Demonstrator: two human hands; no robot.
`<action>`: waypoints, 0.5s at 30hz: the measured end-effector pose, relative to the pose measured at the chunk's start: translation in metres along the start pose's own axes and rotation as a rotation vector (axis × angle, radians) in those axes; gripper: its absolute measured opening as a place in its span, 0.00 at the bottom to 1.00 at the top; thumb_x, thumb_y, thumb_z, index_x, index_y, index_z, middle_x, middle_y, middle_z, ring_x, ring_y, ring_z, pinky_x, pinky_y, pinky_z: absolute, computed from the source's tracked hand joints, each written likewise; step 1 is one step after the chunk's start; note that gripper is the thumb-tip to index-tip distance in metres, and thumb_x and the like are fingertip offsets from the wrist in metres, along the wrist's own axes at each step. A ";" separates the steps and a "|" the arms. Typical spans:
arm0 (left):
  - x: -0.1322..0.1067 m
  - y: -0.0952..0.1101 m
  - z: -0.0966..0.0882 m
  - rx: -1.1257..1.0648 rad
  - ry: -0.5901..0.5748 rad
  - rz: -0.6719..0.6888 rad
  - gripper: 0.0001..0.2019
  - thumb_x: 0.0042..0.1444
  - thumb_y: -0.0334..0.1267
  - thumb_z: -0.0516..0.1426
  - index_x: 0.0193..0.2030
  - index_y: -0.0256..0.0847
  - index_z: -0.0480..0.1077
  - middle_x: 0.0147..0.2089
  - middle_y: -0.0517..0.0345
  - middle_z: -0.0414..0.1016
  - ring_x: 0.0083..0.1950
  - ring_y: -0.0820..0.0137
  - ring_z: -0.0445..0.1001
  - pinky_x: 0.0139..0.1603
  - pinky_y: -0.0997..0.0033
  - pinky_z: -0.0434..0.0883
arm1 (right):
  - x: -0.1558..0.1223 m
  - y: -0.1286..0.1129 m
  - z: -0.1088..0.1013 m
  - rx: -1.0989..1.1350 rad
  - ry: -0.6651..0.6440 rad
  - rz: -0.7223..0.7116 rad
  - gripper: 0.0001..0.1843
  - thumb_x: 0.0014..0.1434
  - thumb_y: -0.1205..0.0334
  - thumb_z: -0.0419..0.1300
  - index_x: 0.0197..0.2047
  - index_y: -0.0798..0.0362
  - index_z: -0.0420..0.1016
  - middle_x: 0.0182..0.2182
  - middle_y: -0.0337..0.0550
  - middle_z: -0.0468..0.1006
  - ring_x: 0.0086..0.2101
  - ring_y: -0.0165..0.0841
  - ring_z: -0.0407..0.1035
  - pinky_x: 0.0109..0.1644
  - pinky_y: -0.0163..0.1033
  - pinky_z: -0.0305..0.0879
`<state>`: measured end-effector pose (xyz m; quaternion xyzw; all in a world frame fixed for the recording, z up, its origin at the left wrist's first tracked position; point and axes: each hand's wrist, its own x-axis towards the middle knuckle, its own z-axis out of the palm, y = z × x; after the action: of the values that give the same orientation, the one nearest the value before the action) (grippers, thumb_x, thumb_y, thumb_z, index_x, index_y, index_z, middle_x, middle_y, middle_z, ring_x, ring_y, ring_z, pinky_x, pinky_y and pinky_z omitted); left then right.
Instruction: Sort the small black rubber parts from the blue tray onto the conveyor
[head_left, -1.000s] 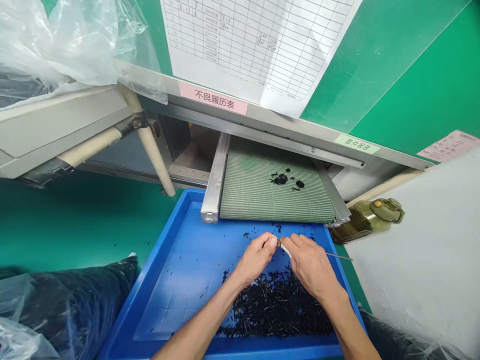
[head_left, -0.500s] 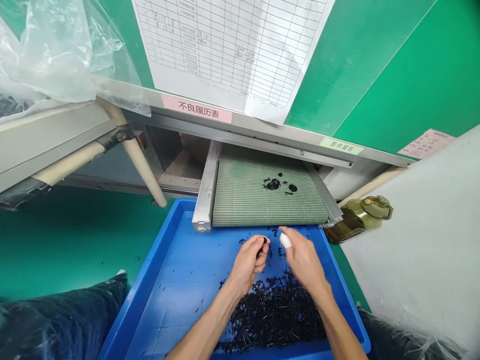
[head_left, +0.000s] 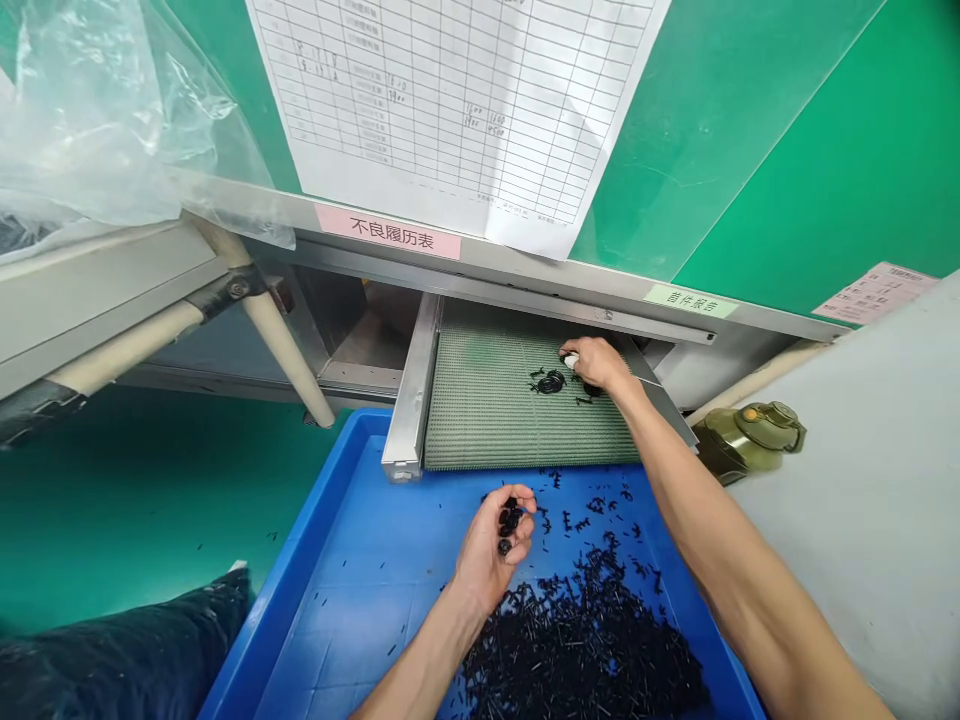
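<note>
A blue tray [head_left: 300, 520] holds a heap of black pins [head_left: 577, 645] toward its near edge. At its far edge sits a green mesh mat [head_left: 480, 400], with black bits [head_left: 550, 381] right of its middle. The right hand [head_left: 596, 365] is just beside them, fingers pinched narrow; whether they hold anything cannot be told. The left hand [head_left: 491, 555], cupped above the tray, holds black pieces [head_left: 510, 518] in its palm.

A tray [head_left: 292, 530] sits front and centre, with a heap of short rods [head_left: 577, 640] in its near right part. Behind the tray, a mesh mat [head_left: 480, 400] overlaps its back edge, a metal rail [head_left: 411, 390] along the mat's left side. A bottle [head_left: 746, 438] sits right of the mat, at the edge of the counter [head_left: 847, 520]. A paper chart [head_left: 450, 110] hangs above the mat, and a sack [head_left: 112, 660] lies left of the tray.
</note>
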<state>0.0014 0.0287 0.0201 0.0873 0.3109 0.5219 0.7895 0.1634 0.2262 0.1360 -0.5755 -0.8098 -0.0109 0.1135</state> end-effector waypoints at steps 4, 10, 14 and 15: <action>-0.002 0.001 0.001 0.021 -0.042 0.069 0.17 0.52 0.49 0.59 0.34 0.35 0.68 0.30 0.61 0.64 0.21 0.84 0.53 0.14 0.83 0.45 | -0.035 -0.017 -0.012 0.031 0.030 -0.048 0.15 0.56 0.75 0.49 0.42 0.59 0.74 0.36 0.45 0.73 0.39 0.31 0.67 0.42 0.37 0.58; -0.010 0.002 0.006 0.074 -0.163 0.146 0.21 0.51 0.52 0.60 0.40 0.34 0.69 0.33 0.58 0.64 0.22 0.83 0.55 0.16 0.82 0.44 | -0.140 -0.071 0.002 0.225 0.020 -0.179 0.16 0.55 0.74 0.51 0.43 0.51 0.72 0.37 0.42 0.74 0.37 0.31 0.68 0.41 0.35 0.62; -0.010 -0.001 0.003 0.128 -0.203 0.134 0.20 0.50 0.54 0.60 0.36 0.36 0.65 0.25 0.64 0.60 0.21 0.83 0.52 0.16 0.82 0.42 | -0.176 -0.089 0.021 0.298 -0.002 -0.151 0.19 0.55 0.75 0.48 0.46 0.50 0.71 0.38 0.43 0.73 0.36 0.32 0.69 0.42 0.35 0.64; -0.009 -0.002 0.002 0.156 -0.217 0.124 0.20 0.50 0.54 0.60 0.35 0.37 0.64 0.23 0.67 0.58 0.20 0.83 0.50 0.17 0.82 0.42 | -0.180 -0.091 0.023 0.295 -0.011 -0.145 0.20 0.55 0.75 0.48 0.46 0.50 0.71 0.38 0.43 0.73 0.36 0.31 0.69 0.42 0.35 0.64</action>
<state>0.0020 0.0198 0.0242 0.2233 0.2571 0.5316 0.7755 0.1309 0.0318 0.0885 -0.4924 -0.8427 0.1031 0.1915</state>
